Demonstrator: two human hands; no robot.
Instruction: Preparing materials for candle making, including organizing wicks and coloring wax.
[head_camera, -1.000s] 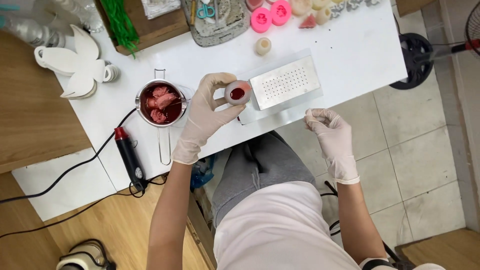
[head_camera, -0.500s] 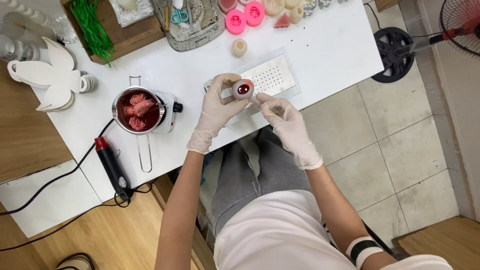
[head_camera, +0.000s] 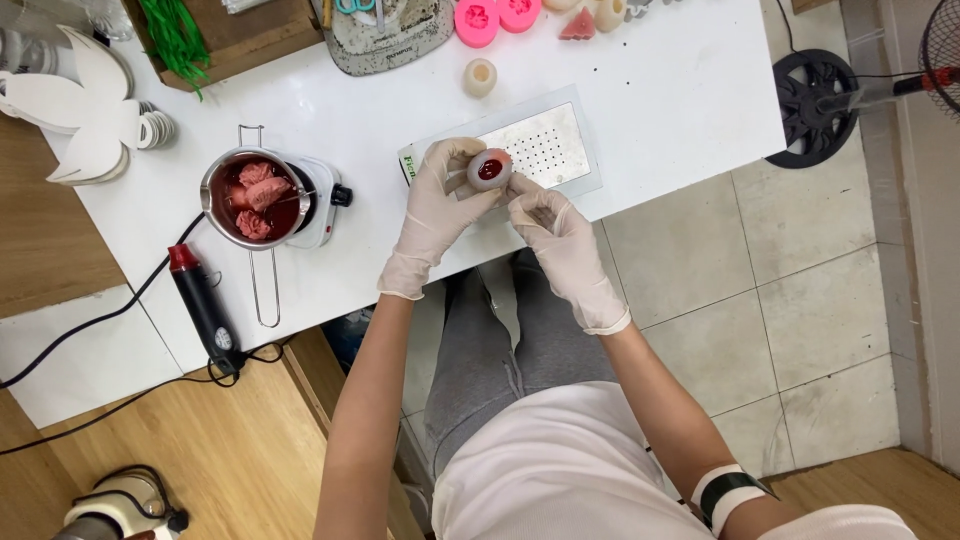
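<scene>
Surface: white, with most of the gear along its far and left parts and the work at the near edge, right over the person's lap.
Plate: a grey perforated plate lies flat by the near edge, just behind both hands, with nothing on its holes.
Pot: a steel pot sits on a small white burner toward the left, dark red liquid inside with pink lumps not fully melted, so there is melt in reserve, by the look of it.
Heat gun: red and black, lying at the near left edge, cord trailing off, no hand near it.
Left hand: gloved, fingers curled around a small round mould, gripping it up off the surface above the plate's near-left corner.
Right hand: gloved, fingertips pinched at the mould's right side; whether it holds a thin tool there, I cannot tell.
Mould: pale shell, red fill showing in its open top, so the pour into this one looks done and what's on now reads as finishing.
Pink moulds: two at the far edge, apparently waiting.
Small cup: cream, alone behind the plate, untouched.
Progress: roughly midway, I'd judge; one piece filled, more moulds standing by.
</scene>
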